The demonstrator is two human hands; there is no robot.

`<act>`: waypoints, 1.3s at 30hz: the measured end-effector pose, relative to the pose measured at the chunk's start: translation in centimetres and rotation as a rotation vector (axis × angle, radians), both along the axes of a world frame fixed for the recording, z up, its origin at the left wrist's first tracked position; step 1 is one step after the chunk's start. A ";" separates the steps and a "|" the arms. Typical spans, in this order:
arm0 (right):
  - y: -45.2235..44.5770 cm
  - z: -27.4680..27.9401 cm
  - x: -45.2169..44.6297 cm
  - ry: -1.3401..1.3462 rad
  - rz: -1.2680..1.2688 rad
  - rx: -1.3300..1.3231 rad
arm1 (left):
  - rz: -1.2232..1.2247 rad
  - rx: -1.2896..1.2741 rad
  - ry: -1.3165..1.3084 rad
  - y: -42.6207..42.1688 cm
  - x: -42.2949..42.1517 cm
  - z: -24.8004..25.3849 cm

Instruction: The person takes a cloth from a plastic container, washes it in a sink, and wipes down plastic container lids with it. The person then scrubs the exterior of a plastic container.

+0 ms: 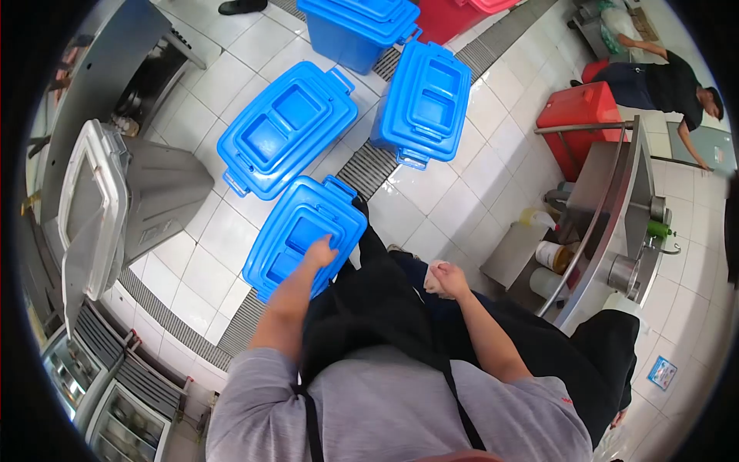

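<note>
My left hand (319, 252) is over the lid of the nearest blue bin (273, 235), its fingers curled closed. Whether it grips anything or touches the lid there is hidden. In my right hand (450, 279) is a crumpled whitish cloth (433, 280), held beside my dark apron (369, 308). Just beyond the nearest bin stand another lidded blue bin (285, 127) and one to its right (425, 104). All these lids are on.
Further off are a blue bin (358, 35) and a red bin (454, 19). A grey bin (165, 192) with a raised lid stands left. To the right are a steel counter (608, 239), a red container (577, 112) and a person in black (666, 88). Drain grates (366, 169) cross the tiled floor.
</note>
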State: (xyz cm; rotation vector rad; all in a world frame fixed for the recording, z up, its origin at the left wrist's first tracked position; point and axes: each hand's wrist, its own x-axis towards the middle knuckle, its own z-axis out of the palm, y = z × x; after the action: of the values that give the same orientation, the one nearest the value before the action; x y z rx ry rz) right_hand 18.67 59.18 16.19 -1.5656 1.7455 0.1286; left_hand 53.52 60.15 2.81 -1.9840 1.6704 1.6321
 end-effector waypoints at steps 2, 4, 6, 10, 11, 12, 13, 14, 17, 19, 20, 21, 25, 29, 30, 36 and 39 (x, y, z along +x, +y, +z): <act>1.0 0.8 -0.6 0.023 0.030 0.054 | 0.129 -0.106 0.043 -1.2 2.5 -1.6; 1.9 -0.1 -1.8 0.046 0.090 0.057 | 0.329 -0.178 -0.001 -3.3 5.2 0.8; 2.5 -1.5 -3.2 0.062 0.048 0.091 | 0.450 -0.260 -0.070 -4.2 8.1 3.0; 1.0 -4.1 -5.2 0.059 0.059 0.167 | 0.668 -0.293 -0.103 -3.2 12.8 5.3; 0.1 -4.5 -5.3 0.036 0.059 0.176 | 0.688 -0.274 -0.124 -2.1 13.9 4.4; -1.2 -4.9 -5.0 0.016 0.060 0.188 | 0.709 -0.250 -0.142 -1.1 14.6 3.9; -2.9 -4.8 -4.4 0.044 0.095 0.148 | 0.756 -0.227 -0.151 -0.5 15.0 4.9; -4.7 -4.1 -3.6 0.017 0.074 0.175 | 0.802 -0.190 -0.155 0.7 14.7 5.9; -11.7 -1.4 -0.1 -0.003 0.092 0.145 | 0.913 -0.158 -0.233 5.3 14.4 1.6; -15.6 0.6 2.3 0.051 0.222 -0.007 | 1.050 -0.051 -0.175 8.4 13.3 -2.2; -17.8 -0.2 2.3 0.050 0.286 -0.017 | 1.098 0.003 -0.171 9.4 12.0 -2.7; -20.1 -1.8 2.4 0.041 0.362 -0.023 | 1.157 0.059 -0.173 9.8 10.5 -2.3; -30.9 -6.1 4.0 -0.004 0.673 0.286 | 1.509 0.071 -0.070 7.5 4.6 2.7; -37.7 -5.7 11.1 0.173 0.752 0.468 | 1.784 0.062 0.007 6.1 -1.2 3.0; -38.9 -5.5 12.1 0.238 0.723 0.480 | 1.841 0.057 0.020 5.3 -2.4 3.6; -39.2 -4.9 20.1 -0.043 0.765 0.667 | 1.942 0.063 0.097 4.6 -8.3 1.3; -36.9 -9.4 21.8 -0.154 1.039 0.536 | 1.855 -0.091 -0.164 4.6 -10.7 0.0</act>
State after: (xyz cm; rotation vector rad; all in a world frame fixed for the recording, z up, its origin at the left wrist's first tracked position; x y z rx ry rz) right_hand 40.43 22.30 6.83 -1.8198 0.5502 0.8705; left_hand 42.85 64.71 2.78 -3.6779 -0.7447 1.2027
